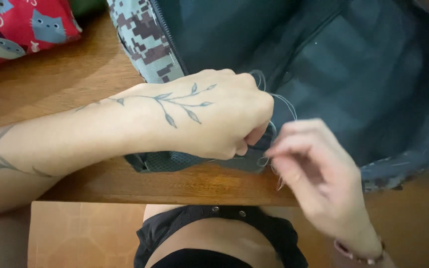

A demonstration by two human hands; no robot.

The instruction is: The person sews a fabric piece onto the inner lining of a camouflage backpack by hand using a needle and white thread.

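Head view looks down on a large bag of grey-and-brown pixel-camouflage woven fabric point(142, 37), spread open so its smooth dark teal lining point(323, 64) fills the upper right of the picture, with a zip running along the camouflage edge. Its near edge, a folded strip of dark grey mesh-textured fabric point(175, 161), lies on the brown polished wooden surface point(65, 74) close to the front rim. Fine pale thread point(281, 101) loops up in thin curls from that strip, just above and between the two hands. The left hand point(209, 116), marked with a leafy vine drawing along its back and forearm, is curled over the strip, its fingers closed down on the fabric and pressing it to the wood. The right hand point(309, 168) comes in from the lower right, blurred, its fingers pinched together at the end of the strip where the thread meets it; whether a needle sits in the pinch cannot be told. A thin beaded bracelet point(356, 252) circles the right wrist. Away at the upper left corner lies a red cloth pouch printed with blue cats point(21, 25). Below the rim of the wood show black clothing point(214, 223) and tan floor tiles point(80, 233).
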